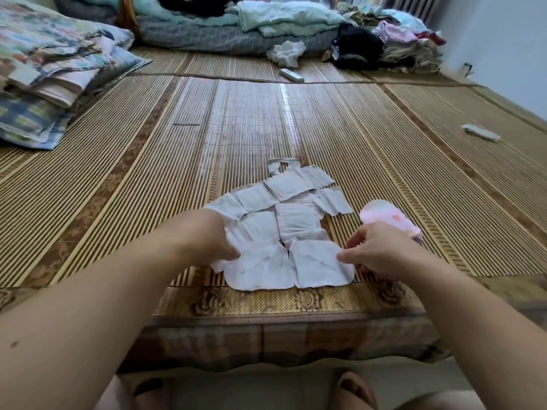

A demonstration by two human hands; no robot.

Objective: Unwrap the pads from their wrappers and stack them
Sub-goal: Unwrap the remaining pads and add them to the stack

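Several white unfolded pads [284, 223] lie overlapping in a loose spread on the bamboo mat near its front edge. The nearest pad [284, 266] lies flat across the front. My left hand [213, 241] presses its left end, fingers pinched on the edge. My right hand [381, 253] touches its right end with thumb and fingertips. A pink patterned wrapper or wrapped pad [390, 218] sits just behind my right hand; whether the hand holds it I cannot tell.
The bamboo mat [148, 173] covers a bed. Folded quilts [56, 72] are piled at the left, bedding and clothes [384, 39] along the back. A white remote [291, 74] and a small white roll [481, 132] lie on the mat. My feet [355, 389] show below the bed edge.
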